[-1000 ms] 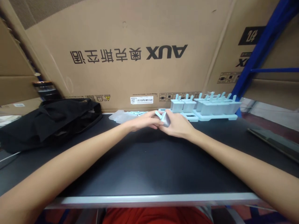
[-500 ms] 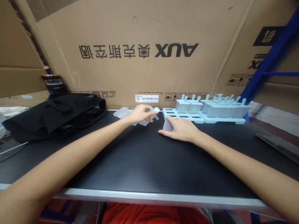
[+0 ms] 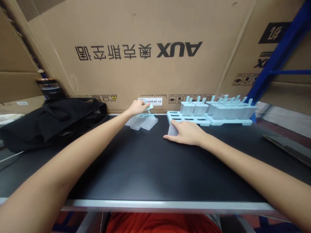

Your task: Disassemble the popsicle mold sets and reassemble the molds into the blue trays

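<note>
A black, matte tabletop [image 3: 150,168] with a pale metal front edge is filling the near part of the view, and both bare forearms are reaching across it. The right hand [image 3: 186,132] is lying palm down on the tabletop, its fingers closing around a small translucent white plastic mould cup [image 3: 172,130] that is resting on the surface just in front of the near corner of a pale blue plastic mould tray [image 3: 188,119]. The tray's near slots are standing open, while further along it a row of translucent cups with pale blue stick handles [image 3: 218,108] is sitting upright in the slots.

Further back and to the left, the left hand [image 3: 137,107] is pinching a pale blue plastic stick lid [image 3: 148,107] between its fingertips, held just above a small cluster of loose translucent cups [image 3: 143,123] lying on the tabletop. Whether the lid is touching them, I cannot tell.

At the far left a crumpled black fabric bag [image 3: 53,119] is sitting on the tabletop. Behind everything, a large brown cardboard carton printed with upside-down black lettering [image 3: 138,55] is standing against the back edge, and a blue metal rack post [image 3: 274,55] is rising at the right.
</note>
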Demonstrator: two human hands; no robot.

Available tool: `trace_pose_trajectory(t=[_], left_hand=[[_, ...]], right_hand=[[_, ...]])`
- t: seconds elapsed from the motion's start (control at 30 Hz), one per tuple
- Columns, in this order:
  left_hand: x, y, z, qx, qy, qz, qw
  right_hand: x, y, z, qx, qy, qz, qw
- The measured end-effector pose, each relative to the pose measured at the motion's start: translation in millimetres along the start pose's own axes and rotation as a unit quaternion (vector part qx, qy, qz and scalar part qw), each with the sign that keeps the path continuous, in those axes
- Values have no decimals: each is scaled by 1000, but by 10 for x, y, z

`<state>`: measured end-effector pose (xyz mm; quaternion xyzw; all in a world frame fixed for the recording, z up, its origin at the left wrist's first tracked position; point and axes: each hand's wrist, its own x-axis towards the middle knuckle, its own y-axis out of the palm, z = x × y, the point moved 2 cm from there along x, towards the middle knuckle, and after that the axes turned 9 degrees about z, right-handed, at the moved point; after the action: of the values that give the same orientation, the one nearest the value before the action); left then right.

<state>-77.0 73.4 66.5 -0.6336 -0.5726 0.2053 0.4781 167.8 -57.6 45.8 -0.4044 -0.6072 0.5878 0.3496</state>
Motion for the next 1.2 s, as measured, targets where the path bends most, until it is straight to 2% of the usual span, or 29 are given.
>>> trace_pose_trajectory(t=[0.13, 0.3, 0.4, 0.5, 0.57, 0.63, 0.7, 0.77, 0.83, 0.93, 1.07, 1.13, 1.2], left_hand=[[142, 16, 108, 33, 16, -20, 999], [100, -37, 142, 49, 38, -42, 997], [32, -94, 111, 48, 56, -24, 997], [-10, -131, 101, 52, 77, 25, 995], [-19, -132, 132, 61, 86, 61, 993], [-23, -114, 190, 74, 90, 88, 989], [-36, -86, 246, 86, 92, 96, 987], [-73, -58, 262, 98, 92, 85, 987], [-142, -38, 205, 108, 98, 59, 988], [-310, -20, -24, 112, 124, 10, 986], [-628, 6, -437, 99, 215, -64, 969], [-797, 38, -578, 104, 267, -64, 956], [-956, 75, -630, 155, 308, -45, 938]], right_hand=[[3, -1, -7, 0, -1, 2, 1000], [1, -2, -14, 4, -2, 0, 1000], [0, 17, -23, 9, -3, -7, 1000], [6, 39, -40, 28, -10, -24, 999], [17, 40, -52, 46, -22, -56, 997], [29, 21, -67, 66, -25, -117, 991], [30, -10, -84, 109, -22, -181, 977], [22, -36, -101, 185, -16, -209, 960], [16, -46, -109, 264, -9, -196, 944], [47, -26, -103, 354, 11, -152, 923], [199, 54, -59, 416, 12, -114, 902], [287, 97, -34, 437, -1, -95, 895], [358, 116, -21, 471, -13, -73, 879]])
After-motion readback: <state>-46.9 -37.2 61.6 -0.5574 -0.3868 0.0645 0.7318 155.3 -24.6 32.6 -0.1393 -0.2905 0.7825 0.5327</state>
